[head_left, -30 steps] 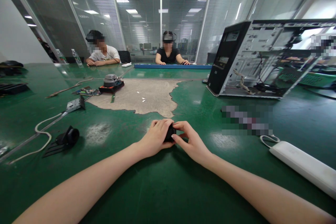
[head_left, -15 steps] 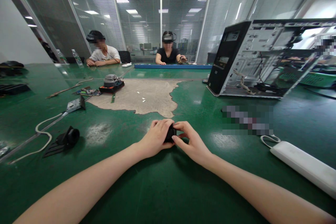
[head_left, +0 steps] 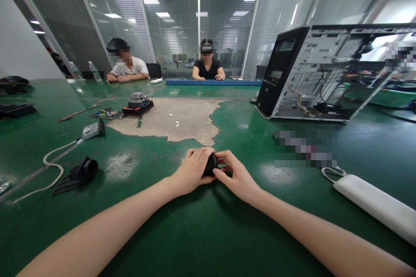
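Observation:
A small black object (head_left: 211,165) is held between my two hands, low over the green table (head_left: 208,233). It looks rounded and its kind does not show, since fingers cover much of it. My left hand (head_left: 194,168) wraps it from the left, fingers over the top and thumb underneath. From the right, the fingertips and thumb of my right hand (head_left: 236,174) pinch its edge. Beyond my hands lies a bare tan patch (head_left: 182,117) of the table top with small white scraps (head_left: 177,123) on it.
An opened computer case (head_left: 302,73) stands at right, near a white power strip (head_left: 373,205). To the left lie a black bracket-like part (head_left: 79,173), a metal box with a cable (head_left: 93,130) and a motor-like part (head_left: 137,101). Two people sit across the table, behind a blue bar (head_left: 212,82).
My hands keep nearly the same grip on the small black object. Across the table, the person in black has lowered a raised hand to the table.

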{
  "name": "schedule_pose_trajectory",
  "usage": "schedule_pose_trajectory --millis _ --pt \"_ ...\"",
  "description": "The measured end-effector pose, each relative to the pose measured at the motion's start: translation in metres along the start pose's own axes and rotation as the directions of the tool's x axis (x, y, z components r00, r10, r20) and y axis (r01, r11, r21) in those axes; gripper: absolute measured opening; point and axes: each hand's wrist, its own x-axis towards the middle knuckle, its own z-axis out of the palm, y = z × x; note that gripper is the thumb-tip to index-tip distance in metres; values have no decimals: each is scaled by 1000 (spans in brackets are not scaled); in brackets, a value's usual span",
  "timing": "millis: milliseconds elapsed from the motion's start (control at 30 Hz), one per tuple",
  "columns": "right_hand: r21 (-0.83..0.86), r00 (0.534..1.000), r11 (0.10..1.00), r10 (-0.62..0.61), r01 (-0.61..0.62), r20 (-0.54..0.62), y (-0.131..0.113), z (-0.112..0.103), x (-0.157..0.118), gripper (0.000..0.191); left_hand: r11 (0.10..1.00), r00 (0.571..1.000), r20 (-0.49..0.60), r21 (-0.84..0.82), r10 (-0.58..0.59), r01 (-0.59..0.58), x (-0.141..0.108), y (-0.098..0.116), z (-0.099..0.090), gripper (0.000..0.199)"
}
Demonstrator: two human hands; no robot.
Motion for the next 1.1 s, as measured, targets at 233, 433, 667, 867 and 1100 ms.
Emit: schedule_pose_trajectory --millis 233,433,667,867,1100 --pt "7 1000 1000 -14 15 -14 3 0 0 20 1000 1000 -8 -13 1 -1 0 -1 1 62" --pt "10 997 997 76 -76 17 2 1 1 32 1000 1000 5 -22 -9 9 1 0 0 60" --pt "-51 995 994 -98 97 -17 -1 -1 -1 21 1000 1000 0 -12 7 -7 0 -2 1 63" --pt "7 1000 1000 -4 4 -24 5 0 0 27 1000 1000 2 -23 -12 12 1 -1 2 62" --pt "5 997 998 56 -56 46 3 -1 2 30 1000 1000 -5 -15 -11 11 1 -1 2 62"
